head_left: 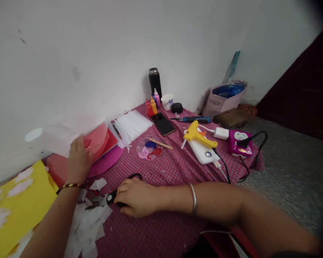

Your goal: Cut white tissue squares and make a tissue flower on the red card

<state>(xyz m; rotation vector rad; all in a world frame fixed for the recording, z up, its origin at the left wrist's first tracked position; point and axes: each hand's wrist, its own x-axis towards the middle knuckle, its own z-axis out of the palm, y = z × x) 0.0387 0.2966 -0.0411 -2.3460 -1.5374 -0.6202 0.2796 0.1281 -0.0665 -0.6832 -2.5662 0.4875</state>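
Observation:
My left hand (80,157) is closed at the edge of a thin, see-through white sheet (57,138), which stands up blurred against the wall. Just behind those fingers lies a red plastic folder (98,141) over a round magenta sheet (107,163). My right hand (137,197) is wrapped round the black handles of a pair of scissors (111,196), resting low over the cloth. The scissor blades point left, towards a loose heap of white paper scraps (88,224). Part of the handles is hidden under my palm.
Yellow paper with pale shapes (29,200) lies at left. Farther back are white sticks (131,125), a paint palette (150,148), a phone (162,124), paint bottles (151,107) and a black flask (154,82). A yellow glue gun (197,135) rests on a power bank (203,152), near corded plugs.

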